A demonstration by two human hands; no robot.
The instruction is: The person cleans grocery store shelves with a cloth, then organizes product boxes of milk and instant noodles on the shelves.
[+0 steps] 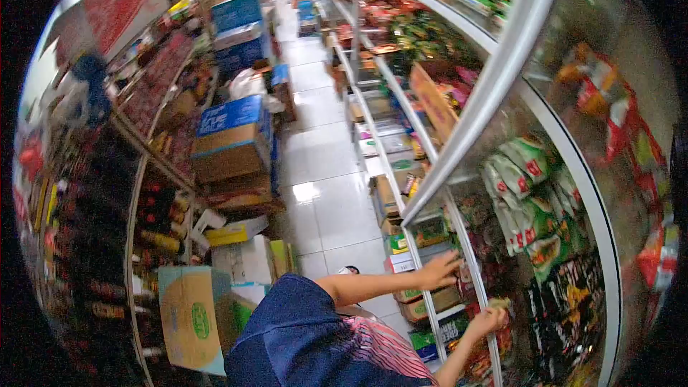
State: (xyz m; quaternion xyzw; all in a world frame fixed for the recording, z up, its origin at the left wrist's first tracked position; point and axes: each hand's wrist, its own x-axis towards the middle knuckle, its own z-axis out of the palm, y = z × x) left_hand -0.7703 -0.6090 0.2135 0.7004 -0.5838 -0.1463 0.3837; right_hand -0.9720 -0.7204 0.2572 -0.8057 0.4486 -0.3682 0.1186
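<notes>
My left hand (441,270) reaches toward the shelf on the right, fingers apart and holding nothing, close to a white shelf rail (466,254). Lower down, my right hand (489,319) is closed at another part of the rails. Something small and yellowish-green shows at its fingertips, too blurred to name. Green and white packets (527,226) hang just beyond the hands, with dark packets (573,308) below them.
A tiled aisle (315,150) runs away between shelves. Along its left side stand blue and brown cartons (229,129) and an open carton (193,315). Small boxes (405,261) line the lower right shelves. A slanting white frame post (494,86) crosses above the hands.
</notes>
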